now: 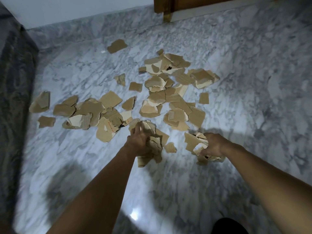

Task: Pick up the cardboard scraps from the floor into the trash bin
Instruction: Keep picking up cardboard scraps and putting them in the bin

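Cardboard scraps (168,92) lay scattered over a glossy grey-and-white marbled floor (253,98), too many and too overlapped to count exactly, several dozen at least. They formed two loose heaps: one on the left around a broad flat piece (110,99), and a denser one running from centre toward the upper right. Single pieces sat apart, among them one (117,46) near the far wall and one small piece (204,98) at the right of the pile.

A white wall (67,9) with a grey marble skirting closed the far side, a wooden door or panel (202,2) with a brass fitting (166,16) stood at the top right, and a dark patterned fabric surface (13,81) filled the left edge. A bright glare spot showed on the floor near the bottom.

Two bare arms reached forward. The left hand (140,144) was clenched around a bunch of torn scraps (155,142), and the right hand (212,146) gripped a second bunch (195,144). Both bunches sat close above the floor, just before the piles. No bin showed in this view.
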Demonstrator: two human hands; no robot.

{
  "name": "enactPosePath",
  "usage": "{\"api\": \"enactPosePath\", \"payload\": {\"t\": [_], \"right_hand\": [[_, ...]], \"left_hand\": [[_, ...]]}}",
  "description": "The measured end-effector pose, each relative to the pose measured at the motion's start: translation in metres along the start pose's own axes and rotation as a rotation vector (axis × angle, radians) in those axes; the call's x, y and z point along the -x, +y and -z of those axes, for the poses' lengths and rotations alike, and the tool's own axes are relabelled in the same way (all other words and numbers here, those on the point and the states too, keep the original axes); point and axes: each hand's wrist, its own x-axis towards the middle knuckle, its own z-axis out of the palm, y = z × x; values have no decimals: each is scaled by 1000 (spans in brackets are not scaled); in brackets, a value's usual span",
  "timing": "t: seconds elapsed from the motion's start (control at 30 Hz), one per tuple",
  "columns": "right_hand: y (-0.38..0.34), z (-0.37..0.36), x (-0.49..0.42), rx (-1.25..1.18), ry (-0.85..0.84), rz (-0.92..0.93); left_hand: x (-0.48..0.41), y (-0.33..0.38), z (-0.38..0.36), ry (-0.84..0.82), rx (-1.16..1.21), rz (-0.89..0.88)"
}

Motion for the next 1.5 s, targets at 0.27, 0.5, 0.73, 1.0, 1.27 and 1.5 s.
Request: {"api": "enactPosePath", "payload": {"t": [0.27,0.5,0.73,1.0,1.27,1.5], "right_hand": [[-69,-4,-1,-138,-82,190],[-84,-53,-3,121,56,324],[-80,-53,-6,63,13,217],[-56,-13,-7,-56,-36,116],[-61,-33,-7,95,81,188],[-61,-34,-5,95,93,202]], "left_hand": [[-11,3,9,12,-85,60],[6,-17,7,-38,-10,-34],[1,-15,18,-122,6,-15],[-22,-2,29,-196,179,189],[-16,19,-9,163,109,127],[-4,15,5,147,254,48]]}}
